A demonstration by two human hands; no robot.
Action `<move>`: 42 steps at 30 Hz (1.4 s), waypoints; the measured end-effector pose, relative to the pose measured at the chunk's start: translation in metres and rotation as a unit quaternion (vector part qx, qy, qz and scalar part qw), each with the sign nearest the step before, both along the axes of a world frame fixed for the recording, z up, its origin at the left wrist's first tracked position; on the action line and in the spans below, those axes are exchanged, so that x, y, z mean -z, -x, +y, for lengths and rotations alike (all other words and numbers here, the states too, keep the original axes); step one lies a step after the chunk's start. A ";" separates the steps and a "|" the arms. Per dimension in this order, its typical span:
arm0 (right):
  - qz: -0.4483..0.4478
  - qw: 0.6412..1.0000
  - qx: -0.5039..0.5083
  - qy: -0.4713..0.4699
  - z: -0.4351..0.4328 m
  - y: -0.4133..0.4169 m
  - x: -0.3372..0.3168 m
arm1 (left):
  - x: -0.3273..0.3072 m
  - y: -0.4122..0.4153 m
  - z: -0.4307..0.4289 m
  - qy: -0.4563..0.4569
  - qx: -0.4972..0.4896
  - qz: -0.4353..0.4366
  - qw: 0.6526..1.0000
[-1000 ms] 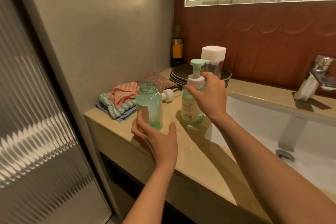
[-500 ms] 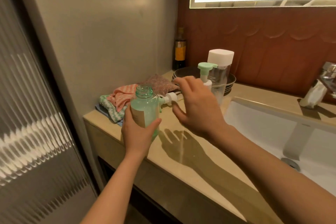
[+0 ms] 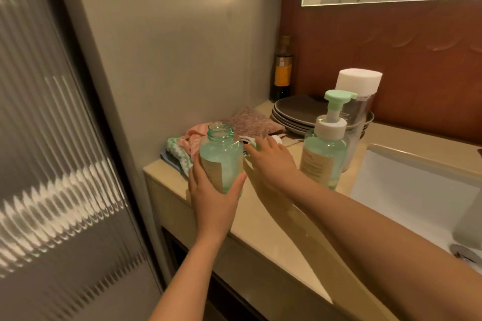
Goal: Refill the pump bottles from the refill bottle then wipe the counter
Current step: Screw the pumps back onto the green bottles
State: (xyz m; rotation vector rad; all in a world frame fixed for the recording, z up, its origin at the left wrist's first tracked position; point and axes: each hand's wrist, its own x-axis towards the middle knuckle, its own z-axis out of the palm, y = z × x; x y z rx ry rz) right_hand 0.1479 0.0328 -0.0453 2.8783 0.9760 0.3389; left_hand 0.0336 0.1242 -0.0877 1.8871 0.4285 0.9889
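Now our right hand (image 3: pixel 271 161) has dropped onto the loose pump (image 3: pixel 277 139), grip unclear; our left hand (image 3: pixel 214 198) clasps the open bottle (image 3: pixel 221 154). We count one pumped bottle (image 3: pixel 324 156), one refill bottle (image 3: pixel 358 81).

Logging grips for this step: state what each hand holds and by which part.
Left hand grips the open green bottle round its lower body. Right hand touches the loose pump; grip unclear.

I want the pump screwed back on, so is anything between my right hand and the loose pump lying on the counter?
Nothing visible is. The right hand is at the loose pump, which lies by the cloths behind the open bottle that the left hand holds.
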 end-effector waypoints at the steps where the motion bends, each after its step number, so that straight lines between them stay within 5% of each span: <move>1: -0.014 1.000 -0.006 -0.008 0.002 -0.003 0.002 | 0.000 0.000 -0.001 0.002 -0.002 0.003 1.000; 13: -0.145 0.986 -0.073 -0.047 -0.005 0.015 -0.023 | -0.002 0.003 0.002 0.011 0.015 0.038 0.999; 19: -0.142 0.970 -0.094 -0.174 -0.018 0.030 -0.069 | -0.007 0.016 -0.003 0.024 0.061 0.077 0.995; 26: -0.161 0.892 -0.138 -0.399 -0.028 0.063 -0.137 | -0.011 0.034 -0.023 0.057 0.121 0.100 0.986; 32: -0.184 0.838 -0.189 -0.478 -0.047 0.095 -0.187 | -0.012 0.044 -0.046 0.055 0.143 0.107 0.982; 42: -0.157 0.825 -0.176 -0.513 -0.093 0.115 -0.221 | -0.013 0.046 -0.080 0.033 0.196 0.067 0.978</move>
